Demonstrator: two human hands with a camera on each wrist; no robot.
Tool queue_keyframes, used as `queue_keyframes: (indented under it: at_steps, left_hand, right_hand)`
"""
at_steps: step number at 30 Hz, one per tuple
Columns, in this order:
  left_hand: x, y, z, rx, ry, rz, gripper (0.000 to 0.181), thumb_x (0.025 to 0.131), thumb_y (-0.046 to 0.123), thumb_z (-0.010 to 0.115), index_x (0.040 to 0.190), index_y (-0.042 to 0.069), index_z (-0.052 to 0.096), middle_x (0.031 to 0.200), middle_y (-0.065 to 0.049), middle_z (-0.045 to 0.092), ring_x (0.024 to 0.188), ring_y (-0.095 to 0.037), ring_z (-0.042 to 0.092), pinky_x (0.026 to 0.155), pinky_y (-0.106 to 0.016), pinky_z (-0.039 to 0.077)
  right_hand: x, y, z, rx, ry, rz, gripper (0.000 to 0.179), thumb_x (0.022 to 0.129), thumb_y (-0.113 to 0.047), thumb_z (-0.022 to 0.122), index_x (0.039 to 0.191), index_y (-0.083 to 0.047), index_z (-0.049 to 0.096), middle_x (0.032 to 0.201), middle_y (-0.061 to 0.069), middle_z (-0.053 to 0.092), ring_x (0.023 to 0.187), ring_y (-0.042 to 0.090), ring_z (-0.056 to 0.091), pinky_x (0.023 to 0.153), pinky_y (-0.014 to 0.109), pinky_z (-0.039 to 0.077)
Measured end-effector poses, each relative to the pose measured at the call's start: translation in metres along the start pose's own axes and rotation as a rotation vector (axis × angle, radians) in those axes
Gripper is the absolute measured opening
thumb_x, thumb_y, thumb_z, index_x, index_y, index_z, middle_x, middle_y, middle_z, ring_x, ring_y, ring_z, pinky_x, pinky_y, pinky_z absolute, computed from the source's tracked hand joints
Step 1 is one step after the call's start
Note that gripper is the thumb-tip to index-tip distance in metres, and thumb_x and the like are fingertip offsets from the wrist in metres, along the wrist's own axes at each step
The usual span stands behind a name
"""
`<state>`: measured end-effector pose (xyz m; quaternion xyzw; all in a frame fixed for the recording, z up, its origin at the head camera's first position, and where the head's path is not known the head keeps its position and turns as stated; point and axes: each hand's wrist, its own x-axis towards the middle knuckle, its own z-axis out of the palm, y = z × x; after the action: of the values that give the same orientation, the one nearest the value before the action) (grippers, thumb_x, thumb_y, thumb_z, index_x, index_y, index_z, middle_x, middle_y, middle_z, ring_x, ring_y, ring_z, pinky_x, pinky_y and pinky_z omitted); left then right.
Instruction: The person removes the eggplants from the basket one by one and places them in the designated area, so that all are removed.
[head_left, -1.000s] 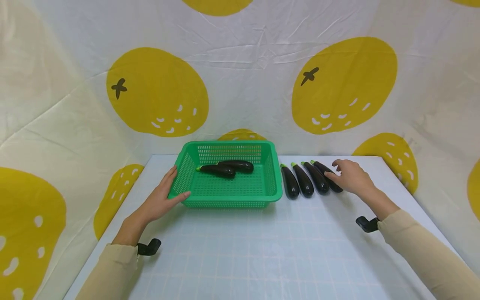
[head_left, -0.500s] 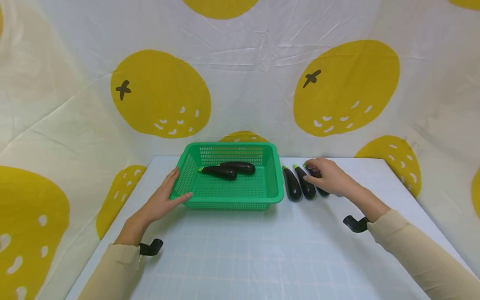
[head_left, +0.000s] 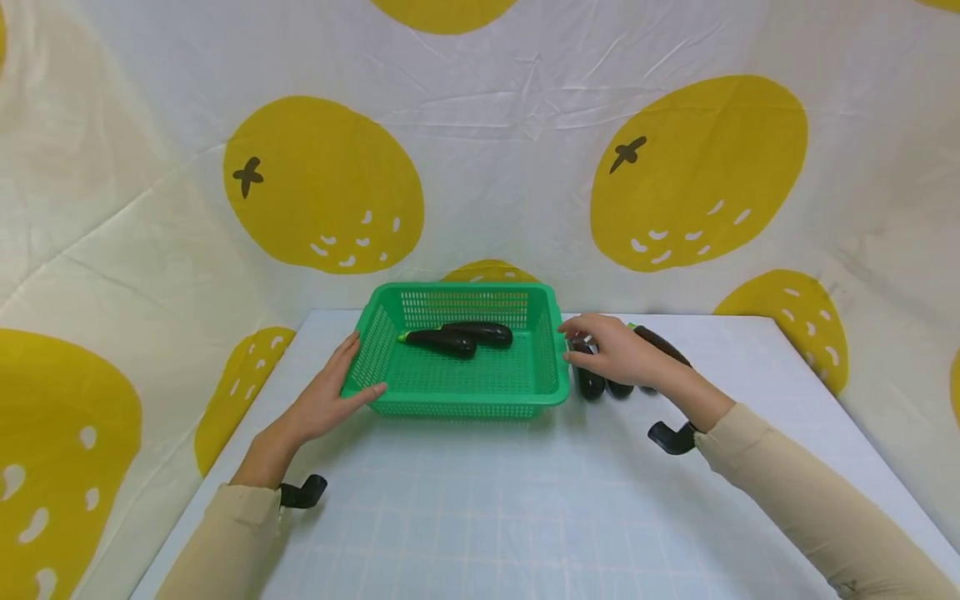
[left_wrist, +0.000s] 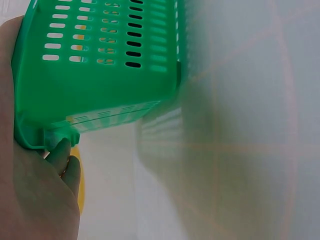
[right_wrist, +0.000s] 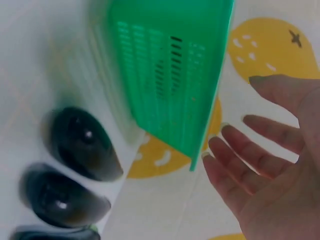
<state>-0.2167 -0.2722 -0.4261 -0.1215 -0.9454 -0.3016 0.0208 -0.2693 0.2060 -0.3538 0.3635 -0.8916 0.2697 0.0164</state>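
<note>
A green plastic basket [head_left: 465,408] with slotted walls stands at the back of the table, two dark eggplants [head_left: 442,342] lying inside it. My left hand [head_left: 322,404] holds the basket's left side, thumb along the front rim; the left wrist view shows fingertips [left_wrist: 61,155] curled under the rim's end. Close to the basket's right rim hovers my right hand [head_left: 618,350], over a row of several eggplants [head_left: 590,385] on the table. In the right wrist view its fingers [right_wrist: 245,172] are spread with nothing between them. The hand and forearm partly cover the row.
The white table [head_left: 480,508] has a faint checked cover. Behind it hangs a pale cloth [head_left: 510,192] printed with large yellow fruit. A black wrist-camera mount [head_left: 303,492] sticks out from the left wrist, another mount [head_left: 671,438] from the right.
My right hand has moved left across the eggplant row, from its right end to beside the basket's right rim. The left hand keeps its place on the basket.
</note>
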Motion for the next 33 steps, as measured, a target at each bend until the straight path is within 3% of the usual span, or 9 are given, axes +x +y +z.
queue_keyframes:
  at_steps: [13,22,33]
  left_hand:
    - [0.002,0.0,-0.004,-0.007,0.002,0.004,0.101,0.097,0.057,0.062,0.166,0.01,0.004,0.173,-0.006,0.0,0.156,-0.04,0.012,0.116,-0.071,0.021]
    - [0.0,0.0,-0.002,-0.012,0.004,0.004,0.101,0.097,0.057,0.063,0.165,0.009,0.006,0.173,-0.008,0.002,0.155,-0.041,0.013,0.116,-0.07,0.021]
    - [0.0,-0.001,0.0,-0.009,0.01,0.01,0.1,0.097,0.057,0.062,0.166,0.01,0.007,0.173,-0.006,0.002,0.156,-0.04,0.013,0.116,-0.07,0.022]
  right_hand:
    - [0.052,-0.029,0.015,0.132,-0.122,-0.061,0.036,0.097,-0.016,0.07,0.128,0.001,0.065,0.121,0.013,0.068,0.107,0.03,0.065,0.092,0.047,0.056]
    - [0.097,-0.047,0.024,0.081,-0.18,-0.099,0.042,0.099,-0.019,0.069,0.136,0.001,0.061,0.127,0.017,0.066,0.111,0.034,0.065,0.091,0.041,0.056]
    - [0.156,-0.049,0.041,0.059,-0.38,-0.037,0.061,0.102,-0.029,0.065,0.154,-0.004,0.043,0.147,0.019,0.053,0.132,0.037,0.054,0.108,0.047,0.045]
